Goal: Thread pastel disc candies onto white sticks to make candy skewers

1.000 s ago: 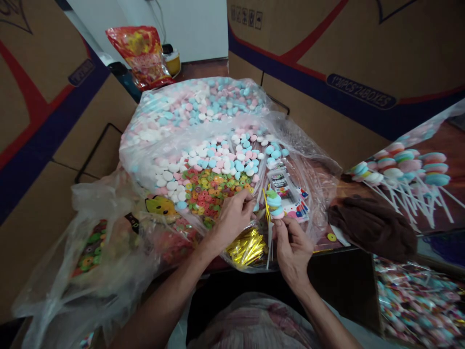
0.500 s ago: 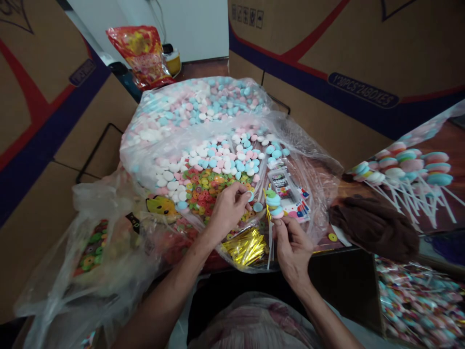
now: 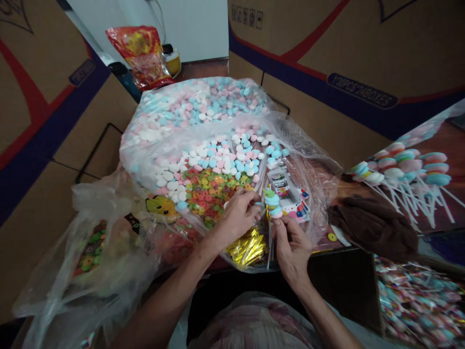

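My right hand (image 3: 292, 242) pinches an upright candy skewer (image 3: 272, 201) just under its lowest marshmallow. On its white stick sit blue and pink marshmallows, with a green gummy ring near the top; a gold twist tie runs alongside. To its left, my left hand (image 3: 238, 215) has thumb and fingers closed on a blue marshmallow (image 3: 259, 205), partly hidden by the fingertips. Under that hand lie gold twist ties (image 3: 249, 247). Gummy rings (image 3: 207, 191) and loose pink, white and blue marshmallows (image 3: 221, 157) spread just beyond it.
A big clear bag of marshmallows (image 3: 196, 104) stands behind. Finished skewers (image 3: 417, 169) lie at right, near a brown cloth (image 3: 374, 225) and a box of wrapped candy (image 3: 421, 300). Large cartons (image 3: 327, 58) flank the table. A plastic bag (image 3: 90, 252) of gummy rings is at left.
My left hand has moved slightly right and down, and its fingertips now close over the blue marshmallow that lay beside the skewer. My right hand and the skewer have barely shifted.
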Demonstrator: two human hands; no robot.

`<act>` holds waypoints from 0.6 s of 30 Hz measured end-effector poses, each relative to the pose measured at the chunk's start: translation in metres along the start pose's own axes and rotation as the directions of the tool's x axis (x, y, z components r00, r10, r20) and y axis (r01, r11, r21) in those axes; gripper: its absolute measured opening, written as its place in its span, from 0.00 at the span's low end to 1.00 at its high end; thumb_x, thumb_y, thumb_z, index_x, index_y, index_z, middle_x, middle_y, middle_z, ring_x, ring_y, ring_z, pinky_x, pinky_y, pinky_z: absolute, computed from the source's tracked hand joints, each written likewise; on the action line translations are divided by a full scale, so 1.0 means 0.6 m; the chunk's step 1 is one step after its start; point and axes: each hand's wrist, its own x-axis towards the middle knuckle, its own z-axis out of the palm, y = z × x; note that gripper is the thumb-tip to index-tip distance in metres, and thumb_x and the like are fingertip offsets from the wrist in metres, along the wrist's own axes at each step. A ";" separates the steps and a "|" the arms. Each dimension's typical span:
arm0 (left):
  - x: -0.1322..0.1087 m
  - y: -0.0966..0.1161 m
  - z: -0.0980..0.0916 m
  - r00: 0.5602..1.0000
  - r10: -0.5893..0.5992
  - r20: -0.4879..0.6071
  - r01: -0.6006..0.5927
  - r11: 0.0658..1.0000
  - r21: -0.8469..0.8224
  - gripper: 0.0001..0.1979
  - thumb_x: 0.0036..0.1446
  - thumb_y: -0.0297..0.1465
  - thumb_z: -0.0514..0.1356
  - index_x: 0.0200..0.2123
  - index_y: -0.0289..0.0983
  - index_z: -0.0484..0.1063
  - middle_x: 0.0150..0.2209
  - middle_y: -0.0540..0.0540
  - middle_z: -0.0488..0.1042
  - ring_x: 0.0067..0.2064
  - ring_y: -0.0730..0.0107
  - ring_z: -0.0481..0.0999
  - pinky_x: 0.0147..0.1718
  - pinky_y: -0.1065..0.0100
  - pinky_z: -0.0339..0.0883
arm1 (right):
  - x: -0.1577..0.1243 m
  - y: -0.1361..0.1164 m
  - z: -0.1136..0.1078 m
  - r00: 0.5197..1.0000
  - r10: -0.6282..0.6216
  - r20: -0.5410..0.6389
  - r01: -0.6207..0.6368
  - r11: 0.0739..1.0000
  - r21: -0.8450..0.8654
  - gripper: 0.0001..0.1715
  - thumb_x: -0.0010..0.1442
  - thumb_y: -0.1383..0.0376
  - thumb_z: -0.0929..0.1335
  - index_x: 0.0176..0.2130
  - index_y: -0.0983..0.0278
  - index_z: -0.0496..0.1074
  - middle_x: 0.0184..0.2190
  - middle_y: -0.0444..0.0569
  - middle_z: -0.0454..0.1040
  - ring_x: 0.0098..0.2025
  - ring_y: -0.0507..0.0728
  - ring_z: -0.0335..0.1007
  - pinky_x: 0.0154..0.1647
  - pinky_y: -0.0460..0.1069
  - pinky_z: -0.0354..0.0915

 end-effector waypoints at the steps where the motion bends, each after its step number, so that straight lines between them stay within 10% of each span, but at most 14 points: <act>1: 0.001 0.001 0.002 1.000 0.006 -0.003 -0.006 0.998 0.069 0.04 0.57 0.24 0.55 0.33 0.36 0.69 0.38 0.46 0.68 0.30 0.74 0.72 0.30 0.69 0.68 | 0.000 -0.001 0.000 1.000 -0.003 0.001 0.003 1.000 0.001 0.15 0.66 0.61 0.65 0.28 0.64 0.69 0.20 0.38 0.61 0.21 0.48 0.55 0.22 0.44 0.55; 18: -0.003 0.007 0.011 0.999 0.033 0.021 -0.038 0.937 0.348 0.05 0.56 0.23 0.56 0.31 0.38 0.65 0.36 0.46 0.68 0.39 0.65 0.71 0.40 0.63 0.68 | 0.002 -0.001 0.000 1.000 -0.023 0.005 0.023 1.000 -0.011 0.14 0.65 0.60 0.65 0.30 0.64 0.70 0.20 0.38 0.60 0.21 0.48 0.54 0.22 0.44 0.55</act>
